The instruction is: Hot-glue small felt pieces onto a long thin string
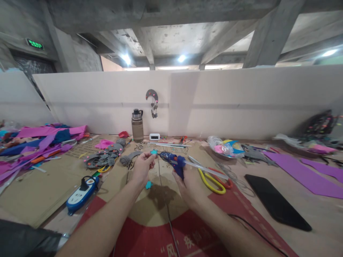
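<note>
Glue gun [173, 160], one, fills right hand [188, 181]; left hand [142, 167] pinches one cutout [153, 152].

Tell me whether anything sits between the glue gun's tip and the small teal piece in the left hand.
Nothing visible does. The right hand holds the glue gun with its tip aimed straight at the teal piece pinched in the left hand. Whether they touch is unclear.

Dim overhead ceiling lights glare; wide-angle bending at edges, soft shadows, slight blur.
</note>
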`<control>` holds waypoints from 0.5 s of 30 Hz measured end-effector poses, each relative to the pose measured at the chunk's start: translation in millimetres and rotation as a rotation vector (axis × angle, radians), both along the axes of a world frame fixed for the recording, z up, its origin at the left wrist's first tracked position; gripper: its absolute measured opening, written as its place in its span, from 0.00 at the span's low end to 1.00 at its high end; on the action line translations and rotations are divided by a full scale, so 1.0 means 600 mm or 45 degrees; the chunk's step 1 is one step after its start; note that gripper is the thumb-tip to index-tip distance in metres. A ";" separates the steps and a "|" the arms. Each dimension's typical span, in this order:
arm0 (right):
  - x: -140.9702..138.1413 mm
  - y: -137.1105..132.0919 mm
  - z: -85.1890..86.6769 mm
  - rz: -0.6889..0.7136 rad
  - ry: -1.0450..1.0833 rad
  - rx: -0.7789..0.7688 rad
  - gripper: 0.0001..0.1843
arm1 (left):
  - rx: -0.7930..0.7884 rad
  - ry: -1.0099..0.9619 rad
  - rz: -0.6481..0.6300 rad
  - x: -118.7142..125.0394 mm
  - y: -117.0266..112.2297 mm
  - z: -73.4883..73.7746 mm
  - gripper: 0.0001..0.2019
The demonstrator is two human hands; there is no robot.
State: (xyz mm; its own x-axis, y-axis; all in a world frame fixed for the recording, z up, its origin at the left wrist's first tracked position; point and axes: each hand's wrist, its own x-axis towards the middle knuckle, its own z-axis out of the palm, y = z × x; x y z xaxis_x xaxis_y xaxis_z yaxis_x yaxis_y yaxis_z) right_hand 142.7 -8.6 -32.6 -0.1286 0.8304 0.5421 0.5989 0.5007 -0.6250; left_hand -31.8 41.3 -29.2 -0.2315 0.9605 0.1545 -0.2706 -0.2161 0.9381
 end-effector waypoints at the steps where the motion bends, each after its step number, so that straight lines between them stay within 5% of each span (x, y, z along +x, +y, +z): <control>1: 0.000 0.001 -0.001 -0.006 -0.002 -0.007 0.15 | 0.001 0.001 -0.002 0.000 0.000 0.000 0.14; 7: 0.002 0.001 -0.004 0.000 -0.017 -0.010 0.15 | 0.032 0.060 0.018 -0.002 0.001 -0.001 0.14; 15: 0.003 -0.004 0.009 0.057 0.123 0.027 0.16 | 0.086 0.308 0.256 -0.008 -0.005 0.014 0.13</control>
